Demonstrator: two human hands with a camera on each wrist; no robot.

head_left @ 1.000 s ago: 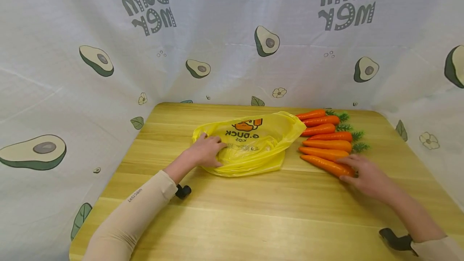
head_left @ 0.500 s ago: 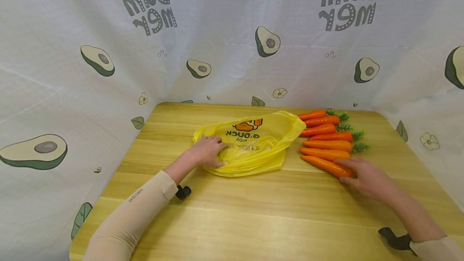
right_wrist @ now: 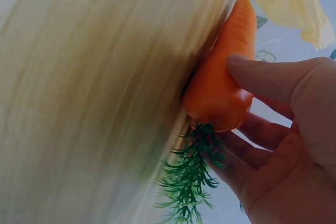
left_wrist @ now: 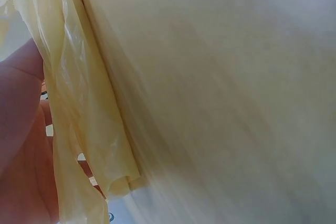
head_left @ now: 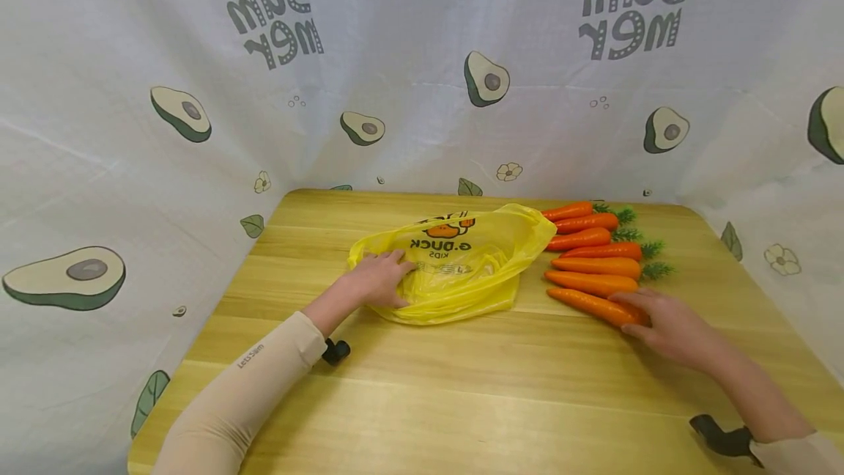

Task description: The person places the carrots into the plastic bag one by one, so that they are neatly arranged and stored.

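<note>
A yellow plastic bag (head_left: 461,303) with a duck print lies on the table with its mouth spread wide. My left hand (head_left: 376,279) is at the left end of that mouth, thumb and fingers apart; in the left wrist view the plastic (left_wrist: 94,103) covers their tips. To the right, my right hand (head_left: 675,328) holds the thick end of the nearest orange carrot (head_left: 590,305), thumb on one side and fingers on the other. The right wrist view shows this carrot (right_wrist: 226,77) lying along the table, its green leafy top (right_wrist: 189,177) hanging beside the fingers.
Several more carrots (head_left: 593,265) lie side by side beyond the held one, tips toward the bag and green tops to the right. The wooden table (head_left: 461,402) ends at a white curtain (head_left: 422,42) printed with avocados. A black wrist mount (head_left: 719,437) sits below the right wrist.
The bag's far rim has shifted slightly and now crosses the duck print. My left fingers have lowered a little inside the mouth. The right hand keeps its hold on the carrot, nearly still.
</note>
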